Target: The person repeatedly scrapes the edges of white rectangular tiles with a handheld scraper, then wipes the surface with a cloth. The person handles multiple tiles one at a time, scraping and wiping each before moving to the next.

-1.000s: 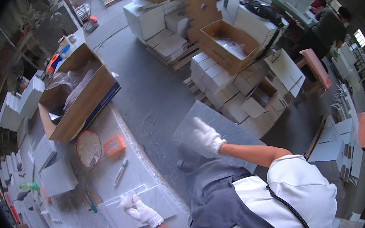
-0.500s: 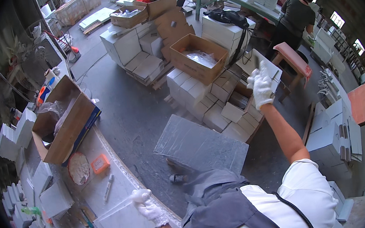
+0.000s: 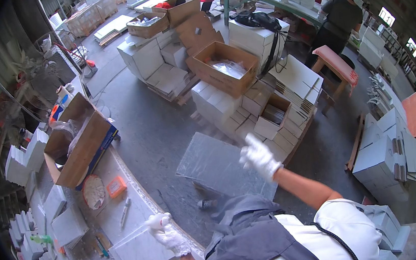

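Observation:
My left hand (image 3: 167,236), in a white glove, is at the near bench edge, over the right side of some flat white marble-look tiles (image 3: 142,250). Its fingers are curled round something whitish that I cannot make out. Slightly blurred, my right hand (image 3: 261,159), also gloved in white, is above the right part of a grey slab (image 3: 211,155) in front of me. Its fingers are stretched out and apart, with no object visible in them. Beyond the tiles lie a white marker (image 3: 124,213), an orange box (image 3: 116,186) and a round dish of white material (image 3: 93,192).
An open cardboard box (image 3: 76,145) stands on the curved bench, left. Ahead are stacked white cartons (image 3: 215,101) and another open cardboard box (image 3: 226,69). A pink-topped stool (image 3: 337,66) stands right. A person (image 3: 336,20) works beside the green table (image 3: 268,2).
My right hand has come back from above the stacked cartons, moving nearer and leftward to over the grey slab. My left hand stays by the tiles. The view has shifted slightly.

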Tool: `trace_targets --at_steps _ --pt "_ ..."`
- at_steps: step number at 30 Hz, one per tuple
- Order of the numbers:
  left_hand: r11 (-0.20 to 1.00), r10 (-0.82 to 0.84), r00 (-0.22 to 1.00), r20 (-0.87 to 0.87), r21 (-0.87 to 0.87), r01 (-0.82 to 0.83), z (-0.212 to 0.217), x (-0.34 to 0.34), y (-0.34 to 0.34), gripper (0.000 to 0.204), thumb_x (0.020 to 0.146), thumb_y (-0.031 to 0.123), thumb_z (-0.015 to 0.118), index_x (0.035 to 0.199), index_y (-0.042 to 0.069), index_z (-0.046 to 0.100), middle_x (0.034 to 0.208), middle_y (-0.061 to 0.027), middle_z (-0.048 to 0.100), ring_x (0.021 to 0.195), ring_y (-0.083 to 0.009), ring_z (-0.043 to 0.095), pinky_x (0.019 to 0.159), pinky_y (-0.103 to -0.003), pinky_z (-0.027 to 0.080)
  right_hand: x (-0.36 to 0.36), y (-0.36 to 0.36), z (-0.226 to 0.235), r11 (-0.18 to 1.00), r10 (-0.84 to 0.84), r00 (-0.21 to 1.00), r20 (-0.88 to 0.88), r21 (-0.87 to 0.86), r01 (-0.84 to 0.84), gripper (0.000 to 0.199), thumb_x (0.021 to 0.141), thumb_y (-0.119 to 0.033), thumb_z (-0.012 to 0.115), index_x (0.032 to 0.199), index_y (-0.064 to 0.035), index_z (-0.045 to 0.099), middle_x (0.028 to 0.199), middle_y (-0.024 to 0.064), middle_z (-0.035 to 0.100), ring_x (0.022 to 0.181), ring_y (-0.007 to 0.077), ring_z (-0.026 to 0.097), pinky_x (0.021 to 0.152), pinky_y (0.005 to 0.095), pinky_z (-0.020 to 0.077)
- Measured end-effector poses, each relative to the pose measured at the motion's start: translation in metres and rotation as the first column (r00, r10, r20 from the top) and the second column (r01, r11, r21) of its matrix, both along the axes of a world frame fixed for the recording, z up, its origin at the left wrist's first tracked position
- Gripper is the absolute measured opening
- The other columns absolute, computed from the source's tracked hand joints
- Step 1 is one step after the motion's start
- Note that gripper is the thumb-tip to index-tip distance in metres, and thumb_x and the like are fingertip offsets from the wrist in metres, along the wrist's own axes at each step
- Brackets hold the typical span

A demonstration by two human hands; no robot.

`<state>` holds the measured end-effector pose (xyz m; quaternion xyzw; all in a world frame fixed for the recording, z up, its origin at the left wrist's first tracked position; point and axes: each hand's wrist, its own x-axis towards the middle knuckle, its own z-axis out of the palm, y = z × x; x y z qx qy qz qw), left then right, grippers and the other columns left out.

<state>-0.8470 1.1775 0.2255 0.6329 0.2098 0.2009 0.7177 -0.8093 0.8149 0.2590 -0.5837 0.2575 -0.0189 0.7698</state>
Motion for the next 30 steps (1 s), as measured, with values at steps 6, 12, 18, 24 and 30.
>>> trace_targets --at_steps 6,12,18,24,30 --pt "0.99 0.061 0.998 -0.032 0.131 -0.056 0.011 -0.011 -0.018 0.052 0.091 -0.003 0.069 0.138 0.0 0.046 0.115 -0.0073 0.059 0.103 -0.0182 0.06 0.096 -0.033 0.051 -0.037 0.056 -0.007 0.952 0.3 0.928 -0.223 0.139 -0.274 0.063 0.101 -0.017 0.062 0.156 -0.004 0.033 0.136 0.0153 0.058 0.103 0.0246 0.069 0.082 0.0316 0.0607" --pt "0.994 -0.111 0.992 -0.051 -0.029 0.11 0.01 -0.018 -0.015 0.045 0.092 0.002 0.071 0.133 0.0 0.052 0.113 -0.0076 0.062 0.099 -0.0173 0.062 0.092 -0.033 0.054 -0.026 0.014 0.003 0.991 -0.046 0.991 -0.126 0.117 0.06 0.037 0.101 -0.014 0.061 0.134 0.0004 0.052 0.11 0.0098 0.065 0.092 0.0202 0.07 0.073 0.032 0.0619" --pt "0.985 -0.147 0.988 0.036 -0.081 0.15 -0.001 -0.027 -0.018 0.05 0.093 0.023 0.076 0.131 -0.001 0.054 0.11 -0.01 0.064 0.094 -0.0189 0.064 0.084 -0.036 0.059 -0.012 -0.053 0.027 0.938 -0.301 0.951 0.071 0.203 0.282 0.024 0.102 -0.018 0.061 0.123 -0.0067 0.058 0.097 0.0022 0.065 0.082 0.017 0.069 0.065 0.0304 0.0595" --pt "0.984 -0.168 0.983 0.07 -0.052 0.171 -0.005 -0.027 -0.016 0.057 0.093 0.033 0.074 0.134 -0.001 0.053 0.111 -0.0099 0.064 0.096 -0.0196 0.065 0.084 -0.036 0.06 -0.002 -0.104 0.08 0.91 -0.403 0.89 0.213 0.197 0.365 0.018 0.102 -0.025 0.061 0.115 -0.0131 0.064 0.09 -0.0019 0.065 0.077 0.0127 0.066 0.057 0.0259 0.0523" --pt "0.973 -0.221 0.972 0.073 -0.043 0.225 0.001 -0.028 -0.018 0.053 0.094 0.029 0.074 0.133 -0.001 0.054 0.111 -0.009 0.064 0.094 -0.0189 0.065 0.084 -0.035 0.058 0.007 -0.136 0.123 0.911 -0.413 0.878 0.241 0.117 0.396 0.021 0.103 -0.028 0.061 0.117 -0.0137 0.066 0.094 -0.0016 0.067 0.077 0.0117 0.065 0.056 0.0253 0.0517"
